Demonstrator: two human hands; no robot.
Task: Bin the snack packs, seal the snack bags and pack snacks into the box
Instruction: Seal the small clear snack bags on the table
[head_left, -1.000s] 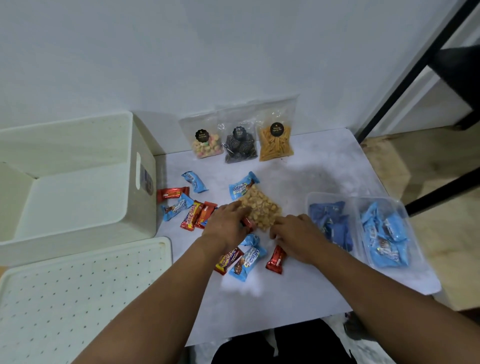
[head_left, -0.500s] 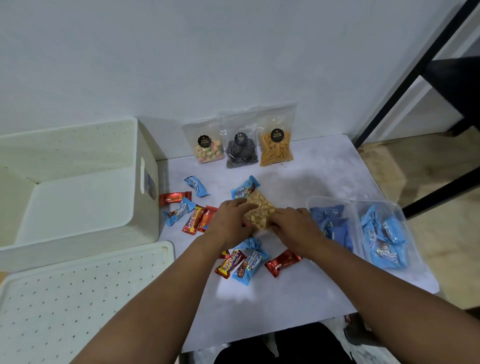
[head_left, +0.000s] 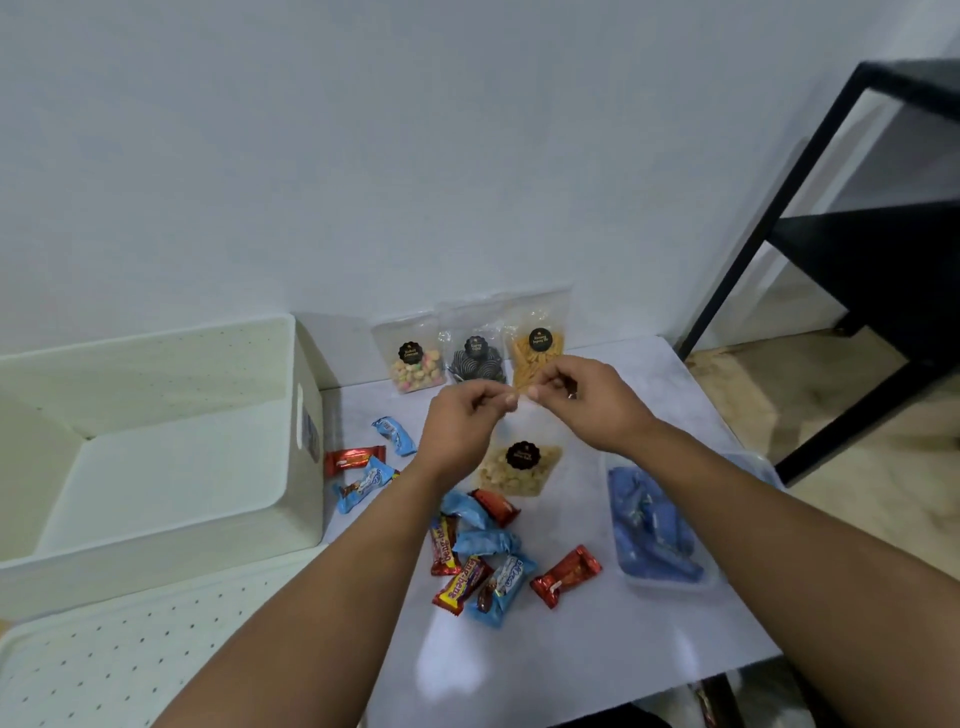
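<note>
Starting left of the white table (head_left: 597, 654), a cream storage box (head_left: 156, 467) stands open and looks empty, with its perforated lid (head_left: 104, 670) lying flat just in front of it, so nothing appears packed yet. Loose wrapped snack packs (head_left: 483, 561), red and light blue, lie scattered on the table between the box and its middle, which suggests the binning is only partly done. Against the wall at the back of the table three clear snack bags (head_left: 472, 353) stand upright side by side; whether their tops are sealed cannot be told. Above the table's middle, the left hand (head_left: 462, 426) and the right hand (head_left: 592, 400) are raised with fingertips pinched close together on the clear top edge of a fourth bag, the bag of pale round snacks (head_left: 519, 467), whose filled bottom hangs at or near the tabletop just below the hands. Both hands seem to be gripping that top strip, most likely to press its seal closed. Toward the table's right edge a clear plastic bin (head_left: 660, 530) already holds a heap of dark blue packs. Judging from this, sealing is under way, the loose packs remain to be binned, and the box packing has not begun.
</note>
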